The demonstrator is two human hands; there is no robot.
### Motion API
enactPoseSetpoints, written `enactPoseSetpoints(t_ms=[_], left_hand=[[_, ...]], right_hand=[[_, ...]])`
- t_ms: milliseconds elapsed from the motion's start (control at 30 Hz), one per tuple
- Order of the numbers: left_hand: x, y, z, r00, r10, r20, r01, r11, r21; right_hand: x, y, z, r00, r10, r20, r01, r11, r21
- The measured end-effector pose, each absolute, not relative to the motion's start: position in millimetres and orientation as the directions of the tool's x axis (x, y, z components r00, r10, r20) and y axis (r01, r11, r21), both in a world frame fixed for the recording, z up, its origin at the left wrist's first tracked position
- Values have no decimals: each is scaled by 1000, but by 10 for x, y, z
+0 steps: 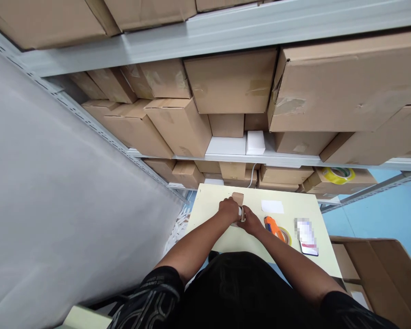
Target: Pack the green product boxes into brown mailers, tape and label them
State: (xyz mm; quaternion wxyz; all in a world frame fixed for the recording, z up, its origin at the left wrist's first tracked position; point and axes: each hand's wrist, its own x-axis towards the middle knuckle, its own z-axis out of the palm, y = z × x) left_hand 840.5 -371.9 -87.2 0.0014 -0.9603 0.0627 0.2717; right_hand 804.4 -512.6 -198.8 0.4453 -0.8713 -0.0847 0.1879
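Over the cream tabletop [205, 201], both hands are closed around a small brown cardboard box [238, 198], one flap of which stands up at the far side. My left hand [229, 210] wraps its left side, fingers curled. My right hand [251, 222] grips the right side, close against the left. Something white shows between the hands at the box; what it is I cannot make out. Most of the box is hidden by the fingers.
Right of my hands lie a white paper [272, 207], an orange tape dispenser [274, 228] with a tape roll, and a phone [307, 237]. Shelves of cardboard boxes [178, 125] stand behind the table. A yellow tape roll [339, 175] rests on a box. An open carton [380, 269] stands at right.
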Motion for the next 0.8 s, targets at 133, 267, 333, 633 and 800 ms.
enactPoseSetpoints(t_ms=[133,267,333,633,800], left_hand=[[8349,-3744,-862,858,-113,-502,-87,-993,75],[8326,-3685,-724,875,-95,-475,-50,-993,108],[8333,-3611,-583,904,-95,-416,-49,-992,119],[8284,-2948,117,995,84,-55,99,-918,383],[8197,-2595,-104,954,223,-201,290,-512,809]], right_hand=[[8062,-5172,-1945,901,350,-256,6,-601,-799],[8114,-5210,-1916,882,389,-266,46,-634,-772],[8145,-5216,-1934,888,371,-272,39,-650,-759],[8225,-5254,-2019,896,343,-281,-40,-569,-821],[8182,-5334,-1970,916,320,-243,-31,-547,-836]])
